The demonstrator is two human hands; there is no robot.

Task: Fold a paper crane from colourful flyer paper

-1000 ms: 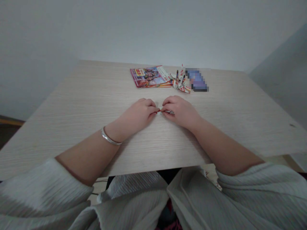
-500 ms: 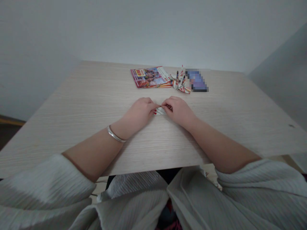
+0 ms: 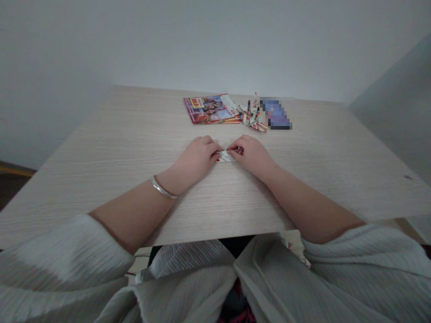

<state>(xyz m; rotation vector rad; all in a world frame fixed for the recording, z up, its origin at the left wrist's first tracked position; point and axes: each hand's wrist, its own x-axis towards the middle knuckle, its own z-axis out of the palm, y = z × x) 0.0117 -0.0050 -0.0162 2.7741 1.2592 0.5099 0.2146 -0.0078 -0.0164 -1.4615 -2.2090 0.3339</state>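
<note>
A small folded piece of printed paper [image 3: 226,156], white with red marks, lies on the table between my hands. My left hand [image 3: 198,154] pinches its left end, with thumb and forefinger near the top edge. On the other side my right hand [image 3: 251,153] grips the right end, its fingertips pressed together and a bit of red print showing under the curled fingers. Most of the paper is hidden beneath the hands. A silver bangle [image 3: 162,188] sits on my left wrist.
Beyond my hands lies a stack of colourful flyers [image 3: 212,109]. Folded paper cranes [image 3: 252,117] stand against its right side, with a phone-like flat object [image 3: 278,114], pixelated, beside them. The pale wooden table [image 3: 101,148] meets a wall at the back.
My left fingertips have drawn slightly left, leaving a small gap to the right fingertips and baring more of the paper. My right hand has hardly moved.
</note>
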